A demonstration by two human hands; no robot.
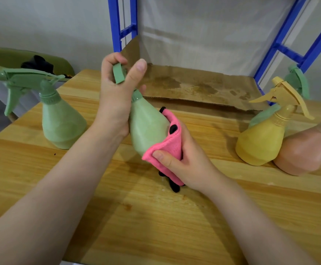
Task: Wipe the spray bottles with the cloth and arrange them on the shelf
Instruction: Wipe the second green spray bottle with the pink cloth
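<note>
I see the wooden table filling most of the view, pale plank top, a few small stains near centre. Behind it the blue shelf frame stands against a grey wall, uprights on both sides. A stained cardboard sheet lines the shelf level at table height, front edge drooping onto the table.

Far left, an olive-green chair back with something black on it; can't tell what.

Bottles next. Pink bottle at right edge, leaning, top cut off by the frame. Yellow spray bottle just beside it, touching or nearly, upright, trigger pointing left. A green bottle behind the yellow, mostly hidden, near the shelf's right post. Left green spray bottle upright on the table, well apart from the hands.

Held green spray bottle is at centre, tilted, base lifted toward me, head away. My left hand grips its neck and trigger, fingers curled round the head. My right hand pinches the pink cloth against the bottle's lower right side, thumb on top. Cloth has black patches, tail hanging under the hand.
</note>
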